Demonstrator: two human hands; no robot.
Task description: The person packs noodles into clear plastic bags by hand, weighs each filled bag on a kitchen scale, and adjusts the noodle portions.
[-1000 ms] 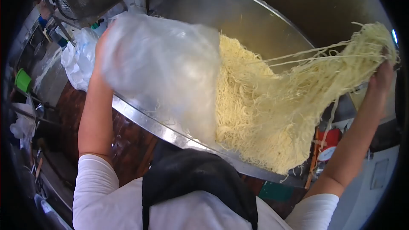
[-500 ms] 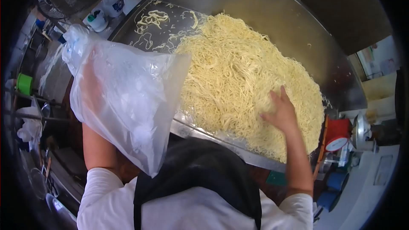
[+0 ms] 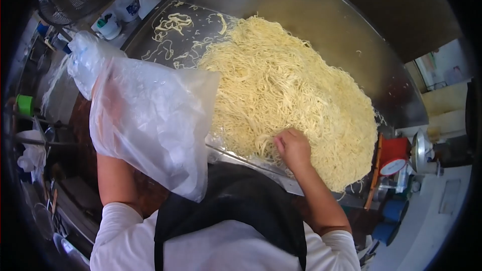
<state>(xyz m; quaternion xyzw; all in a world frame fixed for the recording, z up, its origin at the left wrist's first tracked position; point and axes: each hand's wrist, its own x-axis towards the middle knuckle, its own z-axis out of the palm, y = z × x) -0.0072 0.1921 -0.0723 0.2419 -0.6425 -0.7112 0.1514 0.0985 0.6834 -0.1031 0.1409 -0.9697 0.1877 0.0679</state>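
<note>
A large clear plastic bag [image 3: 155, 115] hangs over my left forearm, its wide edge facing the noodles. Through the cloudy film my left hand [image 3: 111, 93] shows only as a blurred shape; it holds the bag up, the fingers hidden. Beyond it the bag bunches into a crumpled end. A big heap of pale yellow noodles [image 3: 286, 80] covers much of the metal tray [image 3: 193, 47]. At the near side of the heap my right hand [image 3: 293, 146] is closed, fingers curled down on a clump of strands close to the tray's front edge.
Loose noodle strands [image 3: 173, 22] lie at the tray's far left. A tall metal wall [image 3: 351, 35] rises behind. To the right stands a red scale [image 3: 394, 155]; white jugs [image 3: 125, 6] sit at the upper left, and a green cup [image 3: 25, 104] is at the far left.
My right hand has moved left and toward me across the noodles, its spread fingers now curled. The bag has shifted slightly, still on my left arm.
</note>
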